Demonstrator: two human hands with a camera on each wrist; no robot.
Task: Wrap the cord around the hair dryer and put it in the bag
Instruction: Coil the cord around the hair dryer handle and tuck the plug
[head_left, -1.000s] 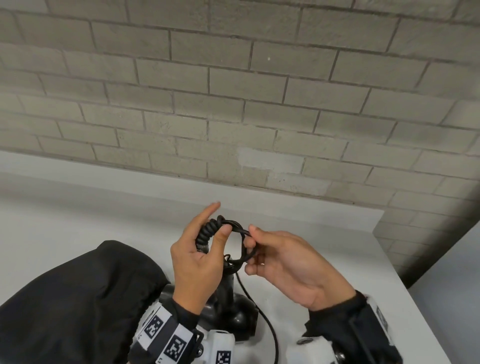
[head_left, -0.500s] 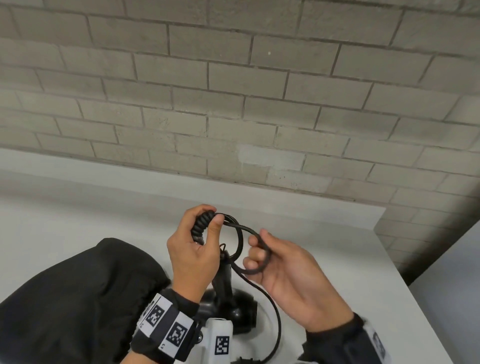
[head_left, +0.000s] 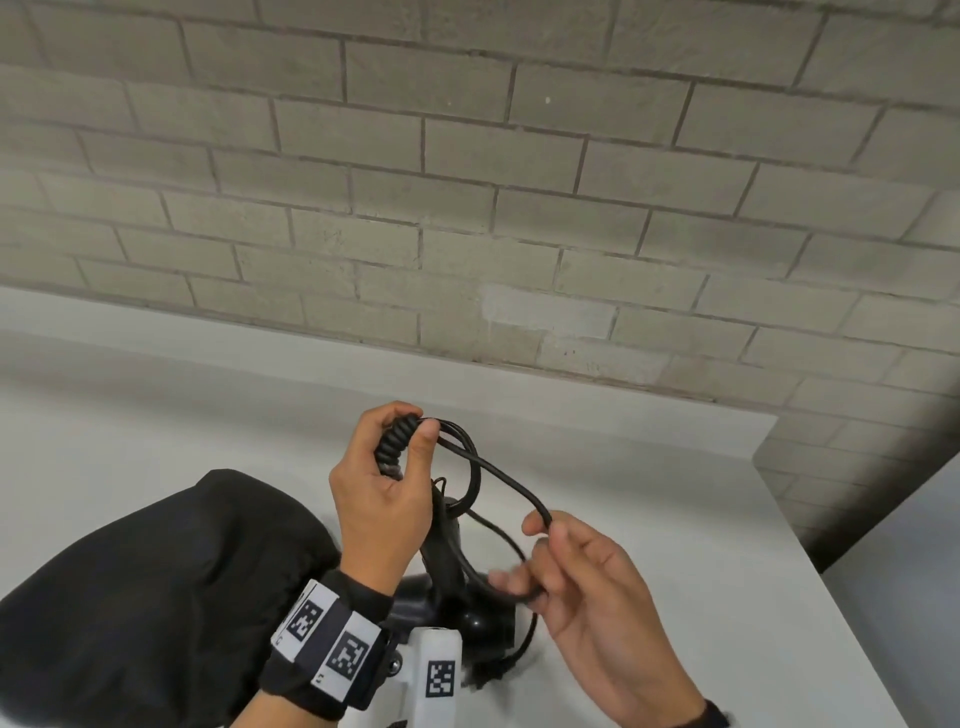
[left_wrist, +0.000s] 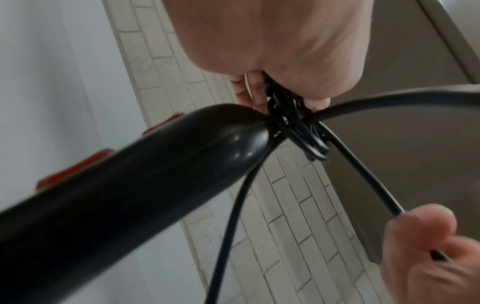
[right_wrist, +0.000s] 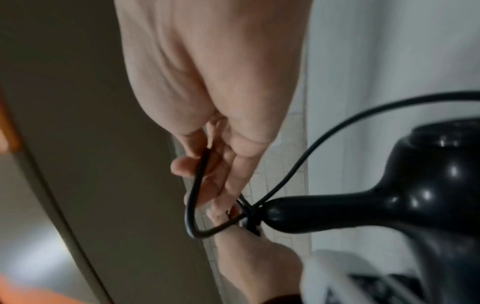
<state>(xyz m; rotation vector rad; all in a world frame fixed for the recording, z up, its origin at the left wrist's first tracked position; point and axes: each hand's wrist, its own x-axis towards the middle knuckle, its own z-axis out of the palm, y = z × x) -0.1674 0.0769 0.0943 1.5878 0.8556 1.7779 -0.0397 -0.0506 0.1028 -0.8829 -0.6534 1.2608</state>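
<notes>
While the head view hides most of the hair dryer (head_left: 441, 561) behind the two wrists, the right wrist view shows its whole black shape (right_wrist: 389, 205): a rounded body low and near the camera, with the handle running away from it toward the hands. Its long axis runs from the body at the person's side up to the handle end, which points toward the brick wall (head_left: 467, 182). The left wrist view alone shows red switches (left_wrist: 75, 170) on the handle's side.

The left hand (head_left: 382, 499) grips a bundle of cord (head_left: 397, 441) wound at the handle end, thumb pressed over the coils. From that bundle a loose loop of cord (head_left: 511, 486) runs out to the right hand (head_left: 597, 587), whose curled fingers (right_wrist: 192, 164) pinch it just beside the handle. Another strand (right_wrist: 324, 144) arcs back past the dryer's body.

The dryer is held above the white table (head_left: 701, 519), close to the person. Just left of the dryer lies the black bag (head_left: 156, 582), touching the left wrist's marker-covered band (head_left: 332, 644).
</notes>
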